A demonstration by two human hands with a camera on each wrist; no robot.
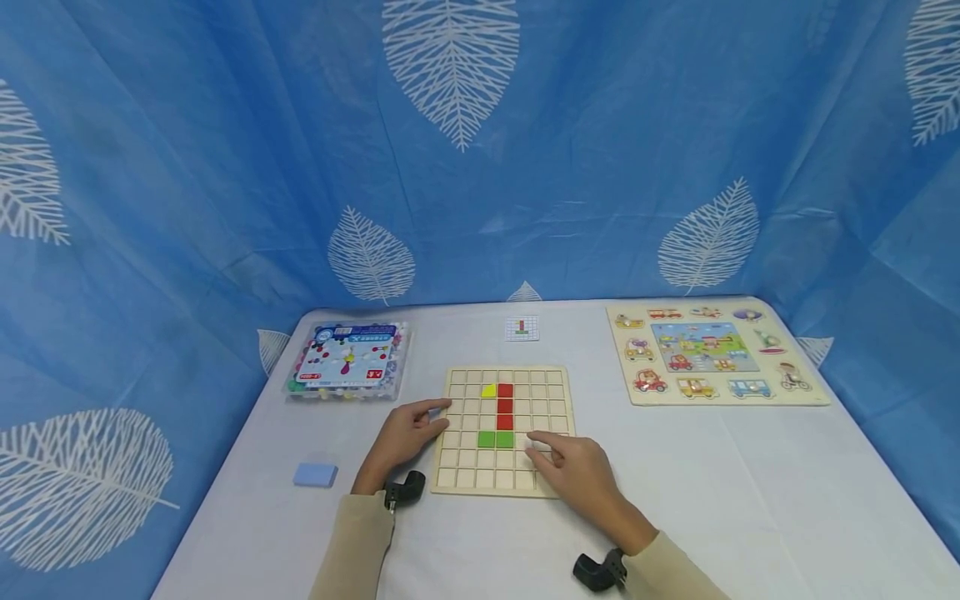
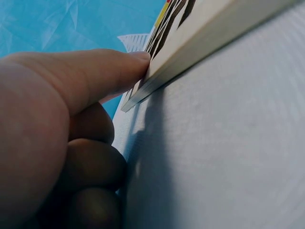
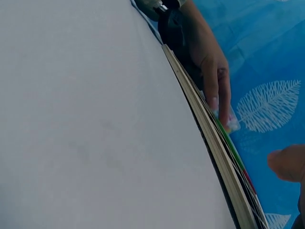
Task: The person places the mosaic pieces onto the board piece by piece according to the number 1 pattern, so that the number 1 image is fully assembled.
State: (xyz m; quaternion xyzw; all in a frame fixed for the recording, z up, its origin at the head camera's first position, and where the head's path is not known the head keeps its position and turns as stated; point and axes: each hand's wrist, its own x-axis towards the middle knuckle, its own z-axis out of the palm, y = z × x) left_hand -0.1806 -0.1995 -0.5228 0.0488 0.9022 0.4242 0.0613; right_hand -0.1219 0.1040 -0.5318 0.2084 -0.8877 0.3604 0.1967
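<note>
A square wooden grid board [image 1: 457, 479] lies on the table before me. On it are a yellow tile [image 1: 489, 391] with a slanted side, a column of red tiles [image 1: 505, 406] and two green tiles [image 1: 496, 439] side by side. My left hand [image 1: 405, 433] touches the board's left edge with its fingertips; in the left wrist view the thumb [image 2: 109, 71] is stretched against the rim. Over the board's right part, beside the green tiles, is my right hand [image 1: 577, 471]. Its thumb and index finger stand apart, and no piece shows between them.
A small pattern card [image 1: 522, 328] lies behind the board. At the back left is a clear box [image 1: 347, 358] of colourful pieces, with a light blue block [image 1: 315, 475] nearer me. A wooden picture puzzle [image 1: 705, 354] lies at the back right. Blue curtains hang around the table.
</note>
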